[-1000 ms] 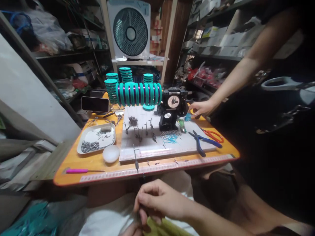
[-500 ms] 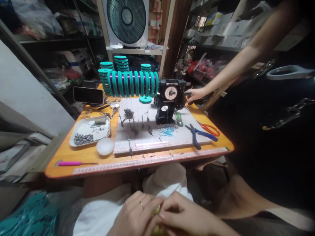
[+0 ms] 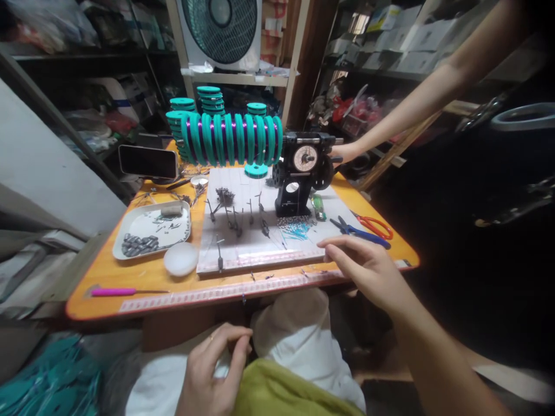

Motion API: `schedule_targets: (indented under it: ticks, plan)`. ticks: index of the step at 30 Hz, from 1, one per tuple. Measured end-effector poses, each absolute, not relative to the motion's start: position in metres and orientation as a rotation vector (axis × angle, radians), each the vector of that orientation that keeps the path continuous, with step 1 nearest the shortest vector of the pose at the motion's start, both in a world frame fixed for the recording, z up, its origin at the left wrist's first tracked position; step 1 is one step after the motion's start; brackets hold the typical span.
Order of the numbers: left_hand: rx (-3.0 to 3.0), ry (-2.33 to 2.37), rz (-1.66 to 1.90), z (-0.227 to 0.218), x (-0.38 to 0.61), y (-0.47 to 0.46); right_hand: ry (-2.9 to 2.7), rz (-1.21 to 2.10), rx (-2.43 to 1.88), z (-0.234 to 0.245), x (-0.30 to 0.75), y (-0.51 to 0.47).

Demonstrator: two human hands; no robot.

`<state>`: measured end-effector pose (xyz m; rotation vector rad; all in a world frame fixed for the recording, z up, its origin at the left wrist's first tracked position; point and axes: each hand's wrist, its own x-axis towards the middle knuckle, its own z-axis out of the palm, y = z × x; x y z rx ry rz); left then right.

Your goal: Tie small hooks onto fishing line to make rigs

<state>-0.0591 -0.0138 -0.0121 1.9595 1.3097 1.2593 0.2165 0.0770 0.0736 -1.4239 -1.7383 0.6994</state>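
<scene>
My left hand (image 3: 214,367), with a ring on one finger, is low over my lap beside the green cloth (image 3: 286,390). Its thumb and forefinger come together at the tips; anything between them is too small to make out. Above the front right edge of the white board (image 3: 260,254), my right hand (image 3: 366,266) has its thumb and fingertips close together, and whatever they pinch does not show. Nearest to it are blue-handled pliers (image 3: 359,233) and red-handled scissors (image 3: 375,225). Small silvery beads and light-blue pieces (image 3: 295,229) lie on the board.
A black winding machine (image 3: 299,173) stands on the board, beside a row of teal spools (image 3: 232,138). Another person's hand (image 3: 347,151) is at its far side. Leftward are a white tray (image 3: 188,225) of weights, a white bowl (image 3: 181,260), a pink-handled tool (image 3: 115,292) and a phone (image 3: 148,163).
My hands have parted from their place together over my lap. The right rose to the board's front right; the left shifted slightly left. The view tilted a little downward.
</scene>
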Motion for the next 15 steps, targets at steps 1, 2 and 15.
schedule_targets:
  ticks: [1, 2, 15]
  plan:
    - [1.926, 1.321, 1.256, -0.011, -0.058, -0.014, -1.747, 0.699, -1.424, 0.073, 0.215, 0.075]
    - [1.895, 1.327, 1.258, -0.010, -0.057, -0.014, -1.755, 0.713, -1.425, 0.071, 0.213, 0.072]
    - [1.630, 1.349, 1.360, -0.010, -0.041, -0.022, -2.033, 0.906, -1.113, 0.058, 0.155, 0.027]
